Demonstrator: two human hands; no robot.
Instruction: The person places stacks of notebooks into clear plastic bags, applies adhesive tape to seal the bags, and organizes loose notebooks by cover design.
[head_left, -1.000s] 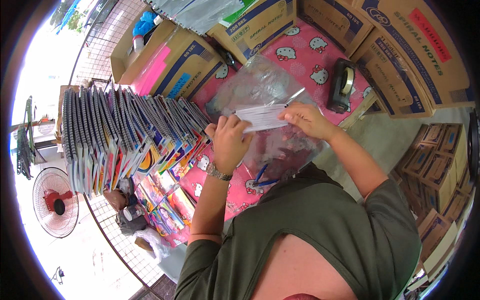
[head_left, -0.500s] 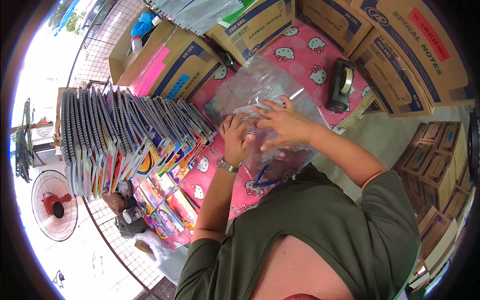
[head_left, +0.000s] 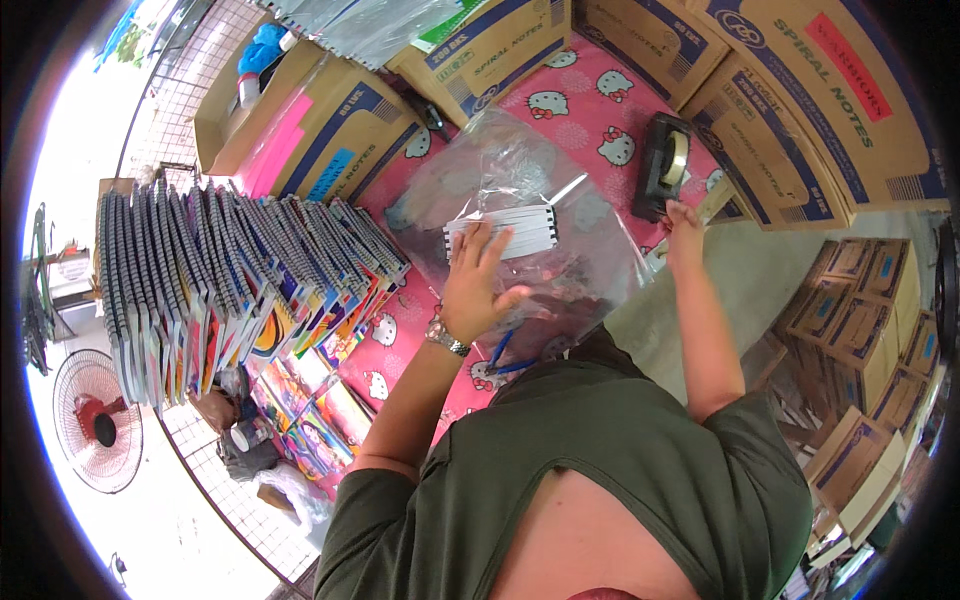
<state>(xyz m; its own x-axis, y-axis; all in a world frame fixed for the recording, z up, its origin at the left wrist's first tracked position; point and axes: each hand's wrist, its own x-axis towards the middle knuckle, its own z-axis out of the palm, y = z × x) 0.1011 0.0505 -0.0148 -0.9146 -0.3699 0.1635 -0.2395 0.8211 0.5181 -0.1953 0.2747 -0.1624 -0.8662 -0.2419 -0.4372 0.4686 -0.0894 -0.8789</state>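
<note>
While the left hand (head_left: pixel 480 285) lies open on the white strips (head_left: pixel 536 230), maybe keeping them still on the clear plastic (head_left: pixel 595 255) mid-surface (head_left: pixel 600 90), the right hand (head_left: pixel 684 238) is bunched near the black tape holder (head_left: pixel 651 178), right; I cannot tell if its grip has tape.

Head fisheye — steeply downward, near

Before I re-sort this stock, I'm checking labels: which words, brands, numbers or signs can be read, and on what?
I won't copy wording; print stands here:
Red label, upper-right carton: legible dark capitals.
Same carton: legible dark lettering, round emblem.
Blue label, carton beside the notebooks: writing too small to read.
Top-middle carton: legible lettering and numbers.
Stacked cartons, lower right: too small.
</note>
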